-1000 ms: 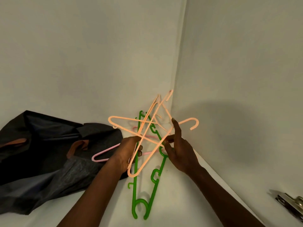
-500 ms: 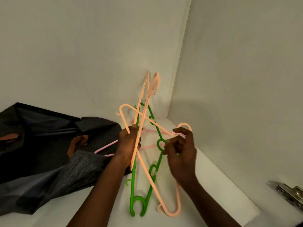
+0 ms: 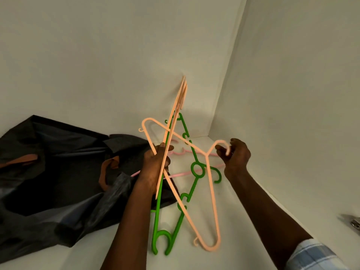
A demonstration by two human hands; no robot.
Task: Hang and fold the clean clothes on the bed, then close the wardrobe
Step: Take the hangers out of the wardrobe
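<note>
- right hand point(image 3: 236, 158): a second ago fingers out at the crossing of the tangle; now curled round the hook of one peach hanger point(image 3: 211, 199), shifted right and farther.
- peach hanger: drawn clear of the tangle, spread wide.
- peach pair point(image 3: 178, 106) in left hand point(image 3: 155, 168): swung from crossed to upright.
- green hanger point(image 3: 196, 170): hook uncovered.

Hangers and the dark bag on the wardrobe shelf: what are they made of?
The peach hangers look like moulded plastic with a smooth satin finish: thin, uniform rods with small hooks formed in. The green hanger is probably plastic too, slightly glossier, with ring and notches cast in one piece. The dark bag looks like thin fabric, possibly nonwoven, mostly matte: it slumps in soft creases.
</note>
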